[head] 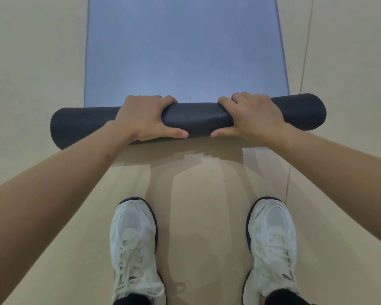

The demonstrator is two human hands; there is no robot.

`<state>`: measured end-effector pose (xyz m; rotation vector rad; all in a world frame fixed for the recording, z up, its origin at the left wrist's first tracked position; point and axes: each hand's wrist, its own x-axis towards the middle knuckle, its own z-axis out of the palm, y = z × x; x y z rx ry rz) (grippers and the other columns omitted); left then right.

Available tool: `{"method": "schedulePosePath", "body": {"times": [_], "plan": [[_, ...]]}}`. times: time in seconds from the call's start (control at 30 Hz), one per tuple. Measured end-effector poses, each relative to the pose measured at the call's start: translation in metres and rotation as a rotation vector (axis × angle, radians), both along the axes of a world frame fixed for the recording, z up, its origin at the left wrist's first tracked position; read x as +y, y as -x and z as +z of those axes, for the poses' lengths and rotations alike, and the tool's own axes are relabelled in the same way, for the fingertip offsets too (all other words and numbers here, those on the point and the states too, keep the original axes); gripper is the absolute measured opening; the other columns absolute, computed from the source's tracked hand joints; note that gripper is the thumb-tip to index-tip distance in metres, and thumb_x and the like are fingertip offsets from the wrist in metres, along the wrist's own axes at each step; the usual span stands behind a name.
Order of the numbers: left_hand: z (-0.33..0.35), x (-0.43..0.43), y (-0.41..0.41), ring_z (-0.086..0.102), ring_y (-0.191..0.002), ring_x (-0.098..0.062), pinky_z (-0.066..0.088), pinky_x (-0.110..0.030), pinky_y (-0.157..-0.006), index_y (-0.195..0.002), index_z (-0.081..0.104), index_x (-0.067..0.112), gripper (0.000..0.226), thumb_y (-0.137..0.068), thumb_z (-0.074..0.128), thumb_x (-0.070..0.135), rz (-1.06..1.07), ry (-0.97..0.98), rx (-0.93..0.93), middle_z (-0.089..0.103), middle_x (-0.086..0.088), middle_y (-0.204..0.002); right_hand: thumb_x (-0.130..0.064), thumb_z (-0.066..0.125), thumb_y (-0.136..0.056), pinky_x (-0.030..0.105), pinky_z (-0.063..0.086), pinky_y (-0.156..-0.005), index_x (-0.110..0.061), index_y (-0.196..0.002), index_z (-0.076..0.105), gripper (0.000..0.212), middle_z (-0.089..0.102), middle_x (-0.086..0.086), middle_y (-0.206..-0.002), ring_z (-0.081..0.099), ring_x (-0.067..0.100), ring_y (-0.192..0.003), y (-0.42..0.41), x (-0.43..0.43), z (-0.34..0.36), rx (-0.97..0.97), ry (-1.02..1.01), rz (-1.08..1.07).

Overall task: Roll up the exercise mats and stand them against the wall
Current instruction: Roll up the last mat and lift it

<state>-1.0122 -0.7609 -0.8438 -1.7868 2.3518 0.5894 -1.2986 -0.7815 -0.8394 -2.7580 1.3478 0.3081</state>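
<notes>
A blue exercise mat (183,49) lies flat on the floor and stretches away from me to the top edge of the view. Its near end is wound into a dark roll (198,116) that lies crosswise, wider than the flat part. My left hand (145,117) wraps over the roll left of its middle, fingers on the far side and thumb on the near side. My right hand (251,116) grips the roll the same way, right of the middle. Both thumbs point at each other along the near face.
My two white sneakers (134,245) (271,243) stand on the beige floor (31,62) just behind the roll. A thin floor seam (304,62) runs along the mat's right side. No wall is in view.
</notes>
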Motion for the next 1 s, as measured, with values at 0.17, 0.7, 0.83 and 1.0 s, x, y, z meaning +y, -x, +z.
{"method": "schedulePosePath", "body": {"times": [0.17, 0.7, 0.83, 1.0], "plan": [[0.005, 0.047, 0.000, 0.063, -0.089, -0.016, 0.041, -0.036, -0.071, -0.125, 0.053, 0.044, 0.088, -0.060, 0.040, 0.103, -0.002, -0.163, 0.037, 0.069, 0.017, -0.099, -0.094, 0.037, -0.076, 0.035, 0.033, -0.063, -0.025, -0.127, 0.050, 0.086, 0.058, -0.002, -0.091, 0.056, 0.022, -0.080, 0.002, 0.038, 0.013, 0.025, -0.194, 0.007], [-0.001, 0.171, 0.053, 0.046, -0.144, -0.038, 0.032, -0.053, -0.121, -0.150, 0.053, 0.015, 0.073, -0.095, 0.050, 0.061, 0.118, 0.300, 0.044, 0.052, -0.013, -0.155, -0.082, 0.068, -0.072, 0.030, 0.042, -0.066, -0.033, -0.095, 0.065, 0.054, 0.068, -0.015, -0.085, 0.064, 0.010, -0.083, 0.013, 0.030, -0.005, -0.103, -0.797, -0.201], [-0.022, 0.167, 0.051, 0.034, -0.153, -0.039, 0.020, -0.056, -0.126, -0.160, 0.041, 0.018, 0.079, -0.098, 0.046, 0.067, 0.078, 0.320, -0.053, 0.039, -0.013, -0.165, -0.086, 0.066, -0.067, 0.033, 0.048, -0.075, -0.033, -0.094, 0.068, 0.060, 0.071, -0.014, -0.090, 0.068, 0.013, -0.090, 0.012, 0.017, -0.017, -0.113, -0.832, -0.263], [-0.034, 0.139, 0.043, 0.043, -0.146, -0.038, 0.025, -0.053, -0.124, -0.159, 0.042, 0.021, 0.079, -0.099, 0.040, 0.072, 0.033, 0.351, -0.102, 0.047, -0.011, -0.160, -0.091, 0.053, -0.073, 0.039, 0.041, -0.090, -0.031, -0.134, 0.061, 0.086, 0.065, -0.003, -0.124, 0.059, 0.025, -0.115, 0.015, 0.030, -0.018, -0.110, -0.410, -0.308]]}}
